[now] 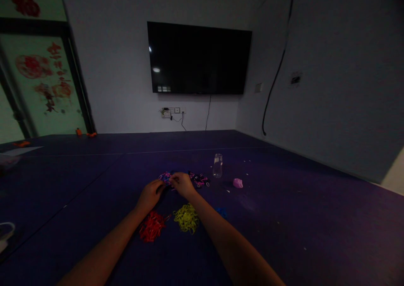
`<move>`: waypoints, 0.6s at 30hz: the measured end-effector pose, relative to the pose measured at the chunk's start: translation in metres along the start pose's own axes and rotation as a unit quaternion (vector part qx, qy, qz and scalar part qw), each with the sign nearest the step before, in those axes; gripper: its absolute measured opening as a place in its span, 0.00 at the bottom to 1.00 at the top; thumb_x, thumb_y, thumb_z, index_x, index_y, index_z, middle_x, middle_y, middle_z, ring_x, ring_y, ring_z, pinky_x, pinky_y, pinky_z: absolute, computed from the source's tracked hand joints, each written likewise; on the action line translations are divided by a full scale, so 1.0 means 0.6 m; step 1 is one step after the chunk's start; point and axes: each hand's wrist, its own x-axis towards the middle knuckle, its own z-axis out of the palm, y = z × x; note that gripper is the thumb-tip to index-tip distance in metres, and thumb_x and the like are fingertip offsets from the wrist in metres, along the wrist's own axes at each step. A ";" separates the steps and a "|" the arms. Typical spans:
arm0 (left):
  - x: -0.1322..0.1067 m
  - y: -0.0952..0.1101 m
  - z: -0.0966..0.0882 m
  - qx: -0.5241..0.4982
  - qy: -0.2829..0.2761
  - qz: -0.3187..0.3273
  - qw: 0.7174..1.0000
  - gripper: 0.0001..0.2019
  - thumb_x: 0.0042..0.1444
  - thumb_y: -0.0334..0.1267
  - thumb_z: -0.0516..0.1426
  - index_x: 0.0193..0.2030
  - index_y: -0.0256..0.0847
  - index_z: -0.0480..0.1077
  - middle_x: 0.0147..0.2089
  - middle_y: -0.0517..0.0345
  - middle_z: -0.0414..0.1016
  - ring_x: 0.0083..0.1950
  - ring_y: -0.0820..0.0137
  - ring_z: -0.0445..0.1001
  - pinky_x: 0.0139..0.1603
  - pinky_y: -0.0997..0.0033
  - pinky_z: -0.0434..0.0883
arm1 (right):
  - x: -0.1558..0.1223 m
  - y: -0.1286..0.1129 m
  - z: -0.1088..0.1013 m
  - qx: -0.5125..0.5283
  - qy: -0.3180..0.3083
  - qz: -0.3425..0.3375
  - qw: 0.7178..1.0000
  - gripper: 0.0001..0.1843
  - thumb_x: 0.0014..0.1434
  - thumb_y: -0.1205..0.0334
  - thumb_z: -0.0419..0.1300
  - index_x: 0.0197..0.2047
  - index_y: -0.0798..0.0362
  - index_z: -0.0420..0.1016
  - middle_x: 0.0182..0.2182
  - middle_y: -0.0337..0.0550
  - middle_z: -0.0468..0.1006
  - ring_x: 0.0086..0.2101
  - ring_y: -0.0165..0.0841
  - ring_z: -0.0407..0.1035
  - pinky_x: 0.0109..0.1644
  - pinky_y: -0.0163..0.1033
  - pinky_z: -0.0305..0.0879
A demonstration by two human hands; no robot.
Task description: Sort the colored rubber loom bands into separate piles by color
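Right hand: the thumb and fingers of the right hand (pixel 182 184) are brought together in a pinch over the mixed bands (pixel 165 177); whether a band is gripped cannot be told.
Left hand: the left hand (pixel 150 195) is placed at the near left edge of the same bands, with bent fingers; its grip is hidden, so it cannot be told if something is held.
Mixed bands: they are spread on the purple surface (pixel 268 244), seen at both sides of the right hand; whether they are joined behind it cannot be told.
Good picking: by judgement, one band should be taken at a time with the fingertips, while neighbours are held down by the other hand; tangled loops should be loosened gently, not pulled.
Forearms: they should be kept lifted, so that the coloured piles are not dragged.
Piles of one colour: three are counted, namely the red pile (pixel 152 227), the yellow pile (pixel 187 218) and the blue pile (pixel 221 212), the last partly covered by the right forearm.
Single bands: too small and overlapped to be counted.
Clear container: one (pixel 217 166), stood upright.
Pink lump: one (pixel 237 183), near the container.
Television: one (pixel 198 59), mounted on the wall.
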 end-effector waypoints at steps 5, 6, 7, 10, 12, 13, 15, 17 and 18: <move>0.000 -0.002 0.001 -0.003 0.008 -0.006 1.000 0.07 0.55 0.33 0.51 0.31 0.42 0.70 0.32 0.56 0.75 0.35 0.67 0.73 0.37 0.70 0.68 | 0.001 0.010 0.006 0.153 -0.025 0.048 0.987 0.07 0.48 0.60 0.61 0.24 0.55 0.74 0.18 0.35 0.72 0.21 0.27 0.66 0.27 0.32 0.64; 0.000 -0.002 0.001 -0.003 0.008 -0.004 1.000 0.07 0.55 0.33 0.51 0.31 0.42 0.70 0.32 0.57 0.75 0.35 0.67 0.73 0.37 0.70 0.68 | 0.001 0.012 0.007 0.171 -0.028 0.054 0.983 0.08 0.46 0.59 0.62 0.23 0.55 0.74 0.17 0.35 0.71 0.21 0.27 0.66 0.27 0.32 0.64; 0.000 -0.002 0.001 -0.003 0.008 -0.002 1.000 0.07 0.55 0.34 0.51 0.31 0.42 0.70 0.32 0.57 0.74 0.35 0.67 0.73 0.38 0.70 0.68 | 0.001 0.013 0.008 0.182 -0.031 0.058 0.981 0.08 0.45 0.58 0.63 0.22 0.55 0.74 0.17 0.35 0.71 0.21 0.27 0.66 0.27 0.32 0.64; -0.001 -0.001 0.001 -0.002 0.009 0.004 1.000 0.07 0.55 0.34 0.51 0.30 0.41 0.69 0.31 0.57 0.74 0.35 0.68 0.73 0.38 0.70 0.68 | 0.002 0.013 0.010 0.191 -0.043 0.057 0.979 0.11 0.42 0.56 0.65 0.23 0.56 0.75 0.17 0.35 0.72 0.21 0.28 0.67 0.29 0.34 0.65; -0.002 -0.001 0.001 -0.001 0.008 0.007 1.000 0.07 0.56 0.33 0.51 0.30 0.41 0.69 0.31 0.57 0.74 0.34 0.68 0.73 0.37 0.71 0.68 | 0.002 0.013 0.011 0.187 -0.054 0.054 0.979 0.13 0.41 0.53 0.65 0.24 0.56 0.76 0.18 0.37 0.73 0.22 0.29 0.68 0.30 0.36 0.65; -0.003 -0.001 0.001 0.000 0.006 0.008 1.000 0.07 0.56 0.33 0.51 0.29 0.41 0.69 0.30 0.57 0.74 0.34 0.68 0.73 0.37 0.71 0.68 | 0.002 0.013 0.012 0.184 -0.058 0.053 0.980 0.14 0.41 0.52 0.66 0.24 0.56 0.76 0.18 0.37 0.73 0.22 0.30 0.68 0.30 0.36 0.65; -0.003 -0.002 0.001 0.001 0.004 0.010 1.000 0.07 0.55 0.33 0.51 0.29 0.41 0.69 0.30 0.57 0.74 0.34 0.68 0.73 0.36 0.71 0.68 | 0.002 0.013 0.013 0.181 -0.062 0.055 0.980 0.15 0.40 0.52 0.66 0.24 0.56 0.77 0.18 0.38 0.73 0.22 0.30 0.69 0.30 0.36 0.65; -0.004 -0.004 0.002 -0.003 0.003 0.015 1.000 0.06 0.55 0.33 0.51 0.30 0.41 0.69 0.30 0.57 0.74 0.34 0.68 0.73 0.36 0.71 0.68 | 0.001 0.014 0.015 0.179 -0.062 0.061 0.980 0.15 0.38 0.52 0.67 0.24 0.56 0.77 0.18 0.38 0.74 0.22 0.30 0.69 0.29 0.36 0.65; -0.005 -0.004 0.003 -0.005 0.004 0.017 1.000 0.06 0.55 0.33 0.52 0.30 0.41 0.69 0.31 0.57 0.74 0.34 0.68 0.73 0.36 0.70 0.68 | 0.001 0.015 0.015 0.177 -0.062 0.063 0.980 0.14 0.37 0.53 0.68 0.24 0.56 0.77 0.18 0.38 0.74 0.22 0.31 0.69 0.28 0.35 0.65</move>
